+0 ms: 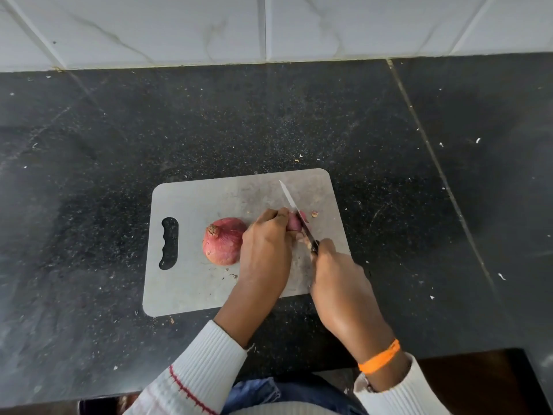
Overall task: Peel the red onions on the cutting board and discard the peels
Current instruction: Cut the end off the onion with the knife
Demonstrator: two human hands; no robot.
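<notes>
Onion [294,222] mostly hidden under left hand [264,244].

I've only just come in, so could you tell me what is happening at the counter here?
A person is trimming a red onion on a grey cutting board on a dark counter. The left hand holds the onion being cut, while the right hand grips a knife whose blade rests on that onion's end. A second onion, with its skin on, sits on the board just left of the left hand. A small cut scrap lies beyond the blade.
</notes>
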